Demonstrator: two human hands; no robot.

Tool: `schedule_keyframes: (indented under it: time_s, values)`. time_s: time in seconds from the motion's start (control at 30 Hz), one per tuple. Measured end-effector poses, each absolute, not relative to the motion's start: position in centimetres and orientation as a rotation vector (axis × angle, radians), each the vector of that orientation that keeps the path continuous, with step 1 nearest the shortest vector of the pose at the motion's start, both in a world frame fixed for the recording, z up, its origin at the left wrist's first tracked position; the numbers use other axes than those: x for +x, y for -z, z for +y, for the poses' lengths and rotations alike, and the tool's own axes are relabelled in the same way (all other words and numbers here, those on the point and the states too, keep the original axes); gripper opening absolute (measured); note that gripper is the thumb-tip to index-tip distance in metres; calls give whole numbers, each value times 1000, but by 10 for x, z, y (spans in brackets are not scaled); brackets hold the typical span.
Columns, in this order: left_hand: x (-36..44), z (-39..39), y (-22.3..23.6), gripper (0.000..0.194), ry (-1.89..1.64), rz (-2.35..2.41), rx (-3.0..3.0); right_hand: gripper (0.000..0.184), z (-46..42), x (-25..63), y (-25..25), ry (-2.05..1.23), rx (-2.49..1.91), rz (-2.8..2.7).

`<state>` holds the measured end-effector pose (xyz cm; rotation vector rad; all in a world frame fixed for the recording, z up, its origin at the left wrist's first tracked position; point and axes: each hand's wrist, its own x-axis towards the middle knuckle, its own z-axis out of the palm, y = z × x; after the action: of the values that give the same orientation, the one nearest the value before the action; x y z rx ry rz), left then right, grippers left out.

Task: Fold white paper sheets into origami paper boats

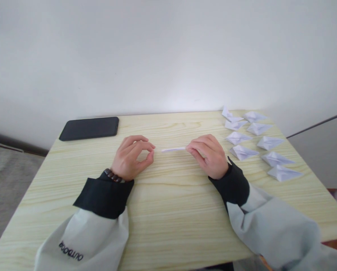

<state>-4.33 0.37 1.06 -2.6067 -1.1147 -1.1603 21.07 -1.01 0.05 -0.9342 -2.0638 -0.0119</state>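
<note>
A slim folded piece of white paper (174, 149) stretches between my hands above the middle of the table, seen almost edge-on. My left hand (133, 156), with a dark bead bracelet at the wrist, pinches its pointed left end between thumb and fingertips. At the opposite end, the thumb and fingers of my right hand (209, 155) are closed on the paper. Several folded white paper pieces (243, 152), pointed and raised in the middle, lie to the right of my right hand in two rough columns.
A black smartphone (89, 128) lies at the table's back left corner. The light wood-grain table (168, 214) backs onto a white wall (168, 56). One folded paper piece (227, 113) at the back right stands partly upright against its neighbour.
</note>
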Motion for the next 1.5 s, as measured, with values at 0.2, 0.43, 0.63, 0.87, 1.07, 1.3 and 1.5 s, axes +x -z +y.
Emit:
schedule_keyframes:
  time_s: [0.2, 0.43, 0.63, 0.87, 1.07, 1.3, 1.5]
  values:
    - [-19, -5, -10, 22, 1128, -962, -2731, 6, -16, 193, -1, -3, -899, -2111]
    - [-16, -4, -4, 9, 1127, -848, -2703, 3, -17, 186, -2, -89, -839, -2181]
    - [-27, 1, -4, 7, 1123, -934, -2655, 8, -13, 195, -1, -124, -836, -2239]
    - [-34, 5, -4, 13, 1127, -902, -2603, 9, -13, 198, 2, -319, -1005, -2043]
    - [-25, 0, -5, 18, 1129, -756, -2611, 14, -18, 189, 5, -591, -1237, -1939]
    - [-22, -1, -7, 27, 979, -815, -2758, 10, -16, 188, 6, -552, -1259, -1758]
    - [-22, -3, -5, 56, 1016, -1122, -2713, 4, -19, 185, 0, -274, -1064, -1844]
